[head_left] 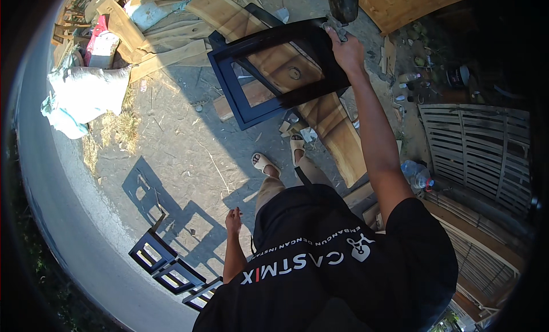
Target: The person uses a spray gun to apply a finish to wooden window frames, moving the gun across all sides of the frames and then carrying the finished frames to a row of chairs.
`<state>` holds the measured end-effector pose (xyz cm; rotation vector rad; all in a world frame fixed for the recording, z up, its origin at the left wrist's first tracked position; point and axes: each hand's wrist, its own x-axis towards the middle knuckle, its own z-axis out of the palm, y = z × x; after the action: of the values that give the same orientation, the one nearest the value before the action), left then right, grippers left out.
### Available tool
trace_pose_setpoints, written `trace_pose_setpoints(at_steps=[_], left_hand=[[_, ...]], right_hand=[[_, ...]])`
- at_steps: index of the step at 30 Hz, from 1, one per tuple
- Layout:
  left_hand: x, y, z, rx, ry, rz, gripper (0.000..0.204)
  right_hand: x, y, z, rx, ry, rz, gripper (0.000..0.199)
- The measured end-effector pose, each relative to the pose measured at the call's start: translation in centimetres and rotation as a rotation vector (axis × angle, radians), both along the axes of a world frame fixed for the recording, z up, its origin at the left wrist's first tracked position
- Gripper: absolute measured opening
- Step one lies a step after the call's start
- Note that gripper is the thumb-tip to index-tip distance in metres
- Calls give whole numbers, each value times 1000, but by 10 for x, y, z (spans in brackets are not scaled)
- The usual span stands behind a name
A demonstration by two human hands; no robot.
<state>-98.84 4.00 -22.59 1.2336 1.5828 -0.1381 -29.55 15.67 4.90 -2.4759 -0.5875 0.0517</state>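
Note:
My right hand [347, 50] reaches far out at the top. Its fingers are closed on a crumpled grey rag [341, 32] at the upper right corner of a dark-painted rectangular frame [251, 116]. The frame is tilted above a long wooden board [337, 138], which shows through its opening. Whether the hand also grips the frame, I cannot tell. My left hand [233, 220] hangs low beside my leg, loosely open and with nothing visible in it.
A black bucket [343, 5] stands beyond my right hand. Planks [171, 58] and a pale sack [97, 92] lie at the far left. Several dark frames [153, 251] stand at the road's edge [74, 200]. Plastic bottles [417, 175] and a slatted panel [480, 154] are on the right.

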Motion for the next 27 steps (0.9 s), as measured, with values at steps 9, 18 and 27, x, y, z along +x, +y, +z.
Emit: trace_pose_setpoints(at_steps=[9, 18, 27], left_hand=[[20, 14, -2, 33, 27, -115, 45], [7, 7, -2, 17, 13, -131, 45], [22, 39, 2, -5, -14, -98, 44]], right_hand=[[-22, -33, -10, -53, 120, 60, 67], [-88, -135, 13, -210, 61, 54, 57], [-60, -107, 14, -128, 7, 5, 66]])
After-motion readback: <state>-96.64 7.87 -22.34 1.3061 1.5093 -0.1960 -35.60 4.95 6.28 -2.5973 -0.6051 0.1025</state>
